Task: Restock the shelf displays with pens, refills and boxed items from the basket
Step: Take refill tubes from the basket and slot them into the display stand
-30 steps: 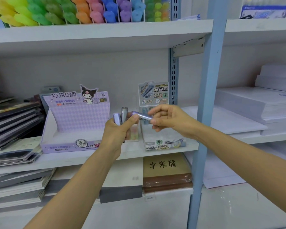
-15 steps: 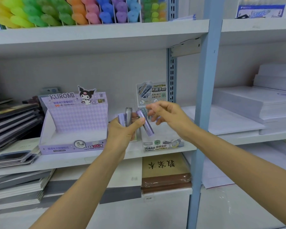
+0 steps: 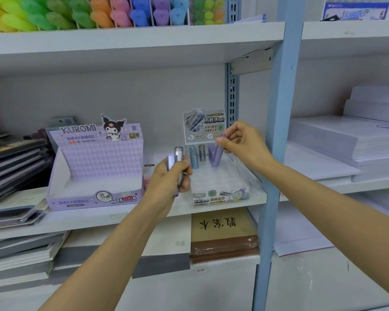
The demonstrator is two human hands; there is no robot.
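R hand (image 3: 245, 144) is pinching a purple tube (image 3: 217, 153) by its top w/ curled fingers, lower end in the clear tray (image 3: 222, 182) beside other tubes (image 3: 193, 156). L hand (image 3: 169, 182) is gripping two tubes (image 3: 179, 153) just left of the tray.

Our left arm rises from the bottom left of the frame toward the centre, forearm bare. Our left grip (image 3: 169, 179) is closed as a fist round two slim tubes (image 3: 177, 157). Our right arm comes in from the lower right edge. Our right grip (image 3: 243, 142) sits a little higher, just right of centre, apart from the left, and pinches a purple tube (image 3: 217, 153) by its top with curled fingers.
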